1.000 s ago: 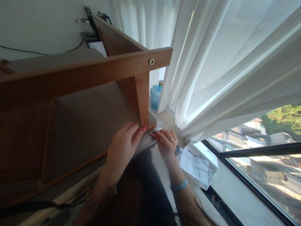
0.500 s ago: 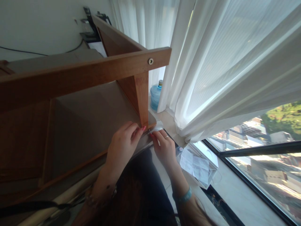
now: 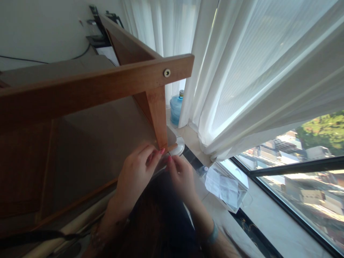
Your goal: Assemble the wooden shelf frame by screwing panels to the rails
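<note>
A wooden furniture frame (image 3: 107,80) fills the left side, with a round metal bolt fitting (image 3: 167,73) near the end of its top rail. From that rail a wooden post (image 3: 157,116) runs down to a lower joint. My left hand (image 3: 137,172) is closed, its thumb and fingertips pressed together at the foot of the post; whatever they pinch is hidden. Just right of it, my right hand (image 3: 182,177) pinches a thin metal rod (image 3: 169,153), pointed at the same joint. The rod's far end is too small to make out.
A blue water jug (image 3: 176,109) stands on the floor beyond the post, beside long white curtains (image 3: 228,79). On the right, a white box (image 3: 235,173) carries a paper sheet (image 3: 220,184), near the window frame (image 3: 295,166). A black cable (image 3: 34,236) crosses the lower left.
My right hand has shifted slightly left and down, turning a little at the wrist, with the rod still in its fingers. My left hand stays at the joint. The view has shifted slightly.
</note>
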`<state>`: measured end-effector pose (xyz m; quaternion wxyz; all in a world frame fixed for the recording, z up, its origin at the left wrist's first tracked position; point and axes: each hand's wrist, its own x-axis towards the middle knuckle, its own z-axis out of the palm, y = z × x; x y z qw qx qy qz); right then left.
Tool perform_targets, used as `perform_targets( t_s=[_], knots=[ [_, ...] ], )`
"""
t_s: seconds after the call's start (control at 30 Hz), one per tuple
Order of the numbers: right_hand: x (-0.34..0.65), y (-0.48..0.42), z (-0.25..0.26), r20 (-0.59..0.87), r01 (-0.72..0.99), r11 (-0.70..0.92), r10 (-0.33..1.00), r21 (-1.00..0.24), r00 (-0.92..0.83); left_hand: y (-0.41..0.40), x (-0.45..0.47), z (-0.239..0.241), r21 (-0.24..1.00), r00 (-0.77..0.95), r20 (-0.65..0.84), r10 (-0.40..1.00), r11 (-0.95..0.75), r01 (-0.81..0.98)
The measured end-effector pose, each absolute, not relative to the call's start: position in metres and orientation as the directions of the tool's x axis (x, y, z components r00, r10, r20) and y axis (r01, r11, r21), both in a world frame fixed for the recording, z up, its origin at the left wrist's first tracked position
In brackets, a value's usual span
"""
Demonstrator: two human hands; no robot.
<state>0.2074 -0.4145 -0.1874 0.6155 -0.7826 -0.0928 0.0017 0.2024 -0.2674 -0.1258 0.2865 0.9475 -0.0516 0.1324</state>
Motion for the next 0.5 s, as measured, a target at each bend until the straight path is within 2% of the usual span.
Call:
perform_targets(
  t_s=[0.1, 0.23, 0.37, 0.5],
  knots=[
    [0.2079, -0.4101, -0.1839, -0.085, -0.106, 0.076, 0.245, -0.991, 0.966, -0.2671, 0.2028, -0.1255, 0.527, 0.961, 0.275, -0.026, -0.832, -0.174],
    [0.2105, -0.4098, -0.1869, -0.256, -0.403, 0.363, 0.39, -0.84, 0.884, -0.2673, 0.2013, -0.1273, 0.508, 0.948, 0.319, -0.017, -0.841, -0.186],
    [0.2088, -0.408, -0.19, -0.359, -0.594, 0.516, 0.487, -0.617, 0.796, -0.2654, 0.198, -0.1295, 0.434, 0.918, 0.389, -0.074, -0.865, -0.254],
    [0.2079, -0.405, -0.1915, -0.356, -0.642, 0.59, 0.537, -0.49, 0.765, -0.2632, 0.1978, -0.1284, 0.237, 0.876, 0.395, -0.276, -0.891, -0.388]
  ],
)
